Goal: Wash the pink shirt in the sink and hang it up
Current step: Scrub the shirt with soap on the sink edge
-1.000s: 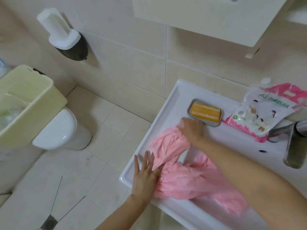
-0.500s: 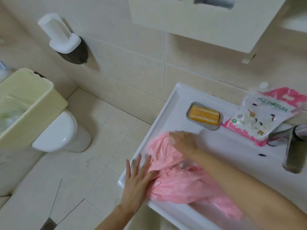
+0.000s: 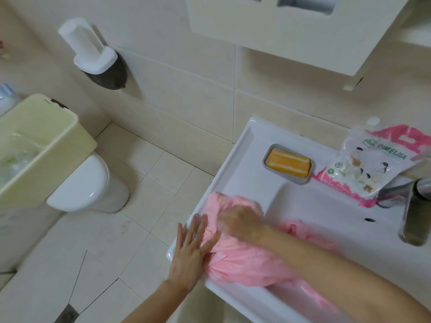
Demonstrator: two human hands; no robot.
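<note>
Edges and clearance: the sink (image 3: 242, 159) stands with its left rim over open floor (image 3: 130, 229). A toilet (image 3: 86, 185) and a pale yellow bin (image 3: 46, 145) stand well apart to the left. On the sink's back ledge a soap dish (image 3: 300, 181) holds an orange soap bar (image 3: 288, 165). A detergent pouch (image 3: 363, 169) lies just beside it, and the faucet (image 3: 412, 217) is at the right. Bare white ledge lies between the dish and the cloth. A wall cabinet (image 3: 279, 31) hangs above.

Task item: the pink shirt (image 3: 245, 259) lies crumpled on the sink's near-left corner. Its long axis runs from a bunched end at the left rim down to the right, along the front edge and into the basin. The bunched end points to the upper left.

Hands: the left hand (image 3: 191, 252) lies flat at the front-left rim. Its grip is spread, with fingers straight, pressing the shirt's edge against the sink. The right hand (image 3: 240, 220) rests on top of the bunched end. It is motion-blurred, so I cannot tell whether its grip is curled into the cloth or flat.

Change: a second ago the right hand was up against the soap dish with the shirt stretched toward it. It has since drawn back toward the near-left corner, and the bunch has gathered closer to the left hand. The left hand has kept pressing the shirt's edge at that corner throughout.
</note>
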